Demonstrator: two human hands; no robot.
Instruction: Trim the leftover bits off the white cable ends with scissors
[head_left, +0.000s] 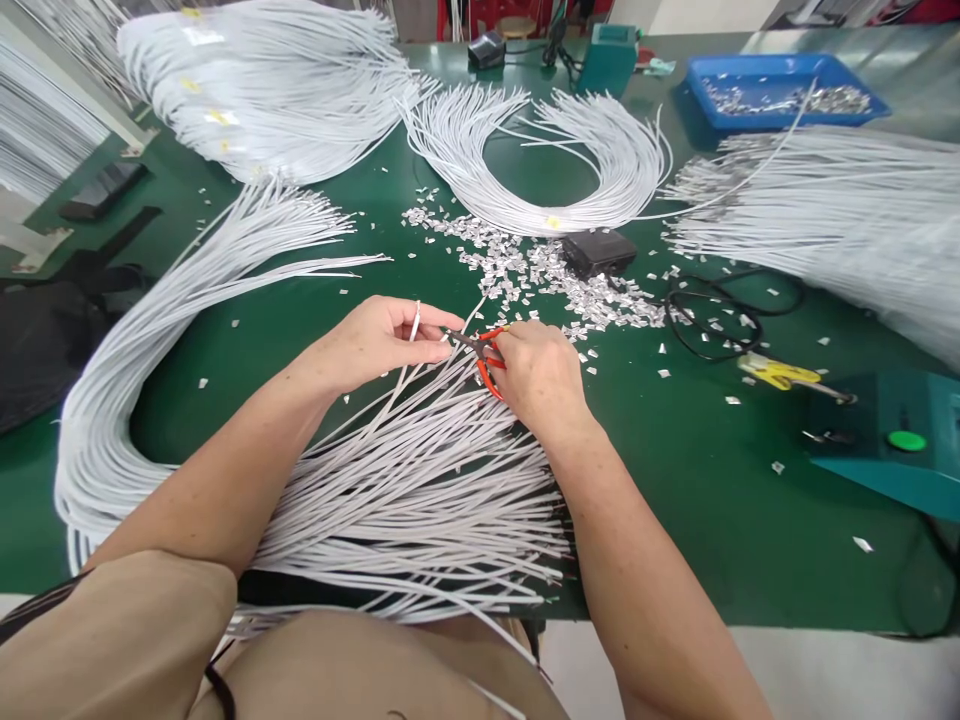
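Note:
My left hand (390, 340) pinches a white cable near its end, with a bit of white cable also showing between its fingers. Red-handled pliers (487, 360) are in my right hand (544, 375), their dark jaws touching the cable at my left fingertips. Below both hands a big bundle of white cables (420, 490) fans out to the right across the table's front edge. The bundle curves round on the left, where more loose ends (292, 220) lie. Small silvery-white scraps (517, 260) are scattered beyond my hands.
On the green table (660, 540) lie a coiled cable bundle (555, 215), a black block (598, 252) and more cables on the right (840, 210). A blue tray (787, 118), yellow-handled tool (780, 372) and teal device with a green button (906, 440) stand right; a large bundle (262, 90) is back left.

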